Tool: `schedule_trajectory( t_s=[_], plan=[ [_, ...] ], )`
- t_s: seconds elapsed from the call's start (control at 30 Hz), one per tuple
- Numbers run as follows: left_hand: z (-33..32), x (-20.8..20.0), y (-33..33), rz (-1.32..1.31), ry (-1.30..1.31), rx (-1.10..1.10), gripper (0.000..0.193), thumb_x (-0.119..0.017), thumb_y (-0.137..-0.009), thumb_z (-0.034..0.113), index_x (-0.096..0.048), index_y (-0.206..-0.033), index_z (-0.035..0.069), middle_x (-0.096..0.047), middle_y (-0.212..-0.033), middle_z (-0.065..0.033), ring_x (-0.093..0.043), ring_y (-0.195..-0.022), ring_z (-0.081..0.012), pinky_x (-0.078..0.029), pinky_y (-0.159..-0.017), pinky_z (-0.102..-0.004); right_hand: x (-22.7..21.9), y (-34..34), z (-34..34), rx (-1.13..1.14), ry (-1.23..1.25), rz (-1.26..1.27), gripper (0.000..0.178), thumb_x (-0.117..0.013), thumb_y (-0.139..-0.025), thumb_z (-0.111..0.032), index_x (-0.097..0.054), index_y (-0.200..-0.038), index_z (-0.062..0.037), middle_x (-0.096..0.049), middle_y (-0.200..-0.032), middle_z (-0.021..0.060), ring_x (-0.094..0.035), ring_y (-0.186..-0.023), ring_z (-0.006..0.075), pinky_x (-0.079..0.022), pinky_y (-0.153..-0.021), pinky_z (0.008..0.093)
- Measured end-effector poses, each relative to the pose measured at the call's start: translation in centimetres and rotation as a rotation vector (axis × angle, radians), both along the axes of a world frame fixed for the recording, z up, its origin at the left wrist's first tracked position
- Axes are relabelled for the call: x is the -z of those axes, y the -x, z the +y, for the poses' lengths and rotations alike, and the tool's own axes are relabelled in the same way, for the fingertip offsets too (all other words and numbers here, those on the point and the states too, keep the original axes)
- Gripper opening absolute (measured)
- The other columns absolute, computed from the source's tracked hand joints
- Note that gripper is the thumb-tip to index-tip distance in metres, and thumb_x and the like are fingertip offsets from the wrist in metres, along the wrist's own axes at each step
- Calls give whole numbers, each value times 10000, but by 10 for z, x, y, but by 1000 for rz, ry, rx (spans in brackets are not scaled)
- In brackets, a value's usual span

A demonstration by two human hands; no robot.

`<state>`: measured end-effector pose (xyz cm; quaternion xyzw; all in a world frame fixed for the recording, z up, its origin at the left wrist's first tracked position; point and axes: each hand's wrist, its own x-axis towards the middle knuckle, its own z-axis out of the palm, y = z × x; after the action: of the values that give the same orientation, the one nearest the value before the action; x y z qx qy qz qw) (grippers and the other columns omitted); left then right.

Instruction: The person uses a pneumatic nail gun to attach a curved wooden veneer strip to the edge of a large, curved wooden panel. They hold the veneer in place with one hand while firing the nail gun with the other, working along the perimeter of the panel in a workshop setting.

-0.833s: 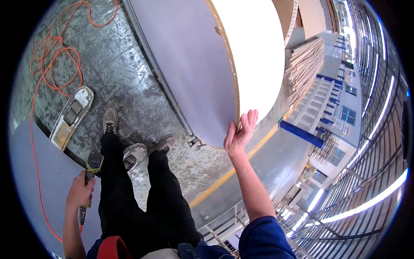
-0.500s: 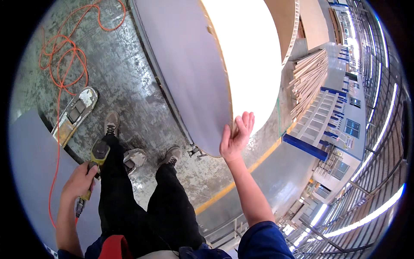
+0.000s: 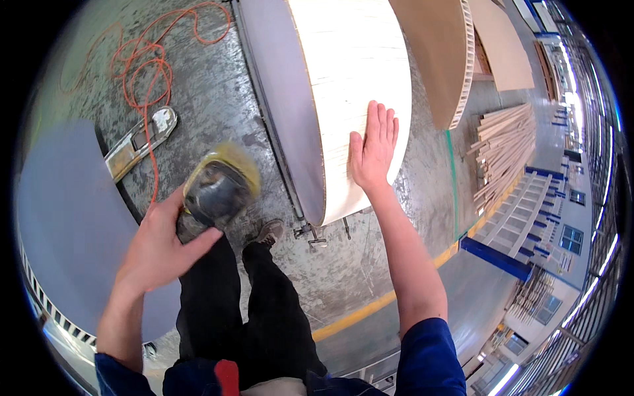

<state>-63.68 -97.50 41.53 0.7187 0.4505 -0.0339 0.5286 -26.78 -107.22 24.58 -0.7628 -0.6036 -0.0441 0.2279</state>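
My left hand (image 3: 155, 244) is closed round the grip of a yellow-and-black air tool (image 3: 214, 191), whose rounded head is blurred by motion. An orange hose (image 3: 154, 165) runs down behind that hand. To the right, a large curved panel (image 3: 343, 53) shows a bright cream face with thin dark lines and a grey side (image 3: 281, 86). My right hand (image 3: 374, 155) lies flat on the cream face near its close end, fingers stretched out and holding nothing. The tool is apart from the panel.
At left lies a grey rounded panel (image 3: 66, 198) beside a worn metal piece with an opening (image 3: 142, 142). Clamp-like metal fittings (image 3: 310, 234) jut from the curved panel's near end. Brown boards (image 3: 432, 59), a pile of wooden strips (image 3: 505, 148) and a blue-ended rack (image 3: 495, 257) stand right.
My left hand has raised the air tool and brought it forward and right. My right hand has moved from the panel's edge onto its cream face. The view has shifted.
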Motion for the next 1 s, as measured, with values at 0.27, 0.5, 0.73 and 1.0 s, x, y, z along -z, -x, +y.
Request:
schedule_trajectory(
  t_s=[0.27, 0.5, 0.73, 1.0],
  plan=[
    [-73, 48, -35, -488, 120, -101, 791, -811, -752, 51, -424, -1438, -20, -686, -1213, -169, -680, -1097, -240, -534, -975, -366, 10, 7, 3, -7, -56, -43, 723, -537, -932, -335, -389, -1552, 7, -464, -1532, 238, -352, -1457, 468, -171, -1240, 560],
    [-112, 51, -108, -404, 189, -53, 816, -791, -802, 166, -316, -1437, -29, -703, -937, -294, -706, -910, -467, -572, -839, -503, 15, -1, 7, 6, -141, -101, 701, -483, -966, -392, -415, -1538, 7, -508, -1482, 266, -399, -1427, 477, -203, -1238, 549],
    [-117, 52, -156, -505, 151, -325, 750, -766, -830, 147, -326, -1405, -48, -695, -978, -334, -703, -893, -495, -585, -815, -516, 23, -11, 4, -3, -78, -141, 715, -533, -976, -462, -425, -1551, -51, -537, -1459, 253, -422, -1420, 473, -230, -1232, 561],
    [-115, 61, -186, -474, 70, -526, 708, -802, -762, 104, -435, -1335, -88, -714, -1049, -279, -712, -1007, -433, -587, -839, -439, 9, -5, -6, -58, 135, -181, 1003, -658, -902, -522, -220, -1597, 53, -337, -1608, 242, -233, -1528, 466, -158, -1258, 559]
  ],
)
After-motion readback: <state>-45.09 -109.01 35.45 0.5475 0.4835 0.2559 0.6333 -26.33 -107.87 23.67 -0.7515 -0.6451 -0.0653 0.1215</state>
